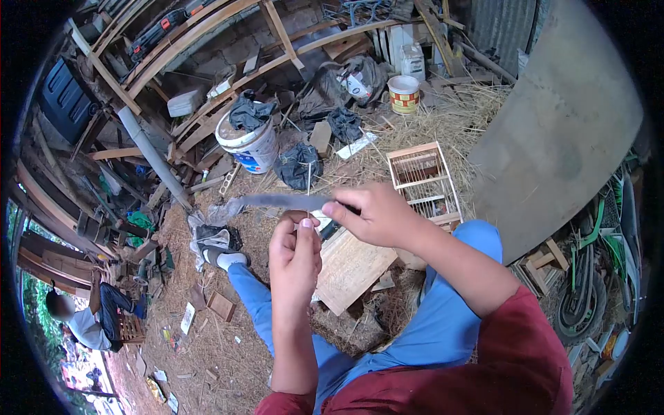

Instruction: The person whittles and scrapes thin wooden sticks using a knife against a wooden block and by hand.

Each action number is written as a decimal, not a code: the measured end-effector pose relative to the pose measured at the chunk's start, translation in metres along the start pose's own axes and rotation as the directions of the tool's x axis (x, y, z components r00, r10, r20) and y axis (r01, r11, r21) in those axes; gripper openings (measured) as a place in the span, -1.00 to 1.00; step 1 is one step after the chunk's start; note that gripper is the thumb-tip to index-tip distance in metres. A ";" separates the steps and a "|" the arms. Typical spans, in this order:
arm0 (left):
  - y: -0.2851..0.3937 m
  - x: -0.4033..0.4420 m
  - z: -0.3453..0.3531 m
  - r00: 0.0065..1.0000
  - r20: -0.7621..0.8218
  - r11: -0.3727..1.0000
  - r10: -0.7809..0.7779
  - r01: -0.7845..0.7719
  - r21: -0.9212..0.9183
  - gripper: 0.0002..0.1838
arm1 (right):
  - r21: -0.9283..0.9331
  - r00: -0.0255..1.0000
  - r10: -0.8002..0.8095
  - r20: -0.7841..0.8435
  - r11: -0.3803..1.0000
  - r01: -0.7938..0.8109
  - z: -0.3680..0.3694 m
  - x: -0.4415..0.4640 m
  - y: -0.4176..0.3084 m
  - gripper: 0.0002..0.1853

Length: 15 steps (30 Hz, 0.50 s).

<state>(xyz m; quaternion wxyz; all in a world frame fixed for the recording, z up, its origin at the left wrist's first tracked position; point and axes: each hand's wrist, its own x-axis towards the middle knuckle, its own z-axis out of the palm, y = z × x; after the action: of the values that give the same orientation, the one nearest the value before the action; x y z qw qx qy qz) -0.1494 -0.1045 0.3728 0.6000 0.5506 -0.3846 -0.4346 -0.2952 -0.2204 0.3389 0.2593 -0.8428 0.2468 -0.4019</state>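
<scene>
My right hand is closed round the handle of a knife, whose long grey blade points left. Upright in front of the blade, my left hand pinches a thin stick between thumb and fingers. The blade lies across the stick just above my left fingertips; whether they touch is hard to tell. Below my hands, a light wooden board rests between my legs. Beyond my right hand stands a small wooden cage with thin bars.
A white bucket with dark plastic on it stands ahead left, and a smaller patterned bucket ahead. A large grey sheet leans at right, near a motorcycle wheel. Another person sits at far left.
</scene>
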 end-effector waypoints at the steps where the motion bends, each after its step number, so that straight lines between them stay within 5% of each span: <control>1: 0.000 0.000 0.000 1.000 -0.004 1.000 0.002 -0.002 -0.001 -0.83 | -0.016 0.999 -0.014 0.042 1.000 0.015 -0.001 -0.001 -0.001 -0.52; 3: -0.001 0.001 -0.001 0.994 -0.110 1.000 0.008 -0.006 0.023 -0.85 | -0.061 0.997 -0.051 0.052 0.997 0.054 -0.001 -0.002 0.000 -0.52; 15: -0.001 -0.012 -0.006 0.988 -0.146 0.995 0.049 -0.037 0.088 -0.86 | -0.237 0.981 -0.190 0.025 0.953 0.191 -0.007 -0.001 -0.005 -0.53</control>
<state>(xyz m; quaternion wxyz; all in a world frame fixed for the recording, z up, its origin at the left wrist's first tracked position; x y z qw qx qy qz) -0.1472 -0.0914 0.3715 0.6120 0.5980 -0.3691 -0.3627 -0.3008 -0.2173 0.3457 0.1167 -0.8880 0.2106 -0.3917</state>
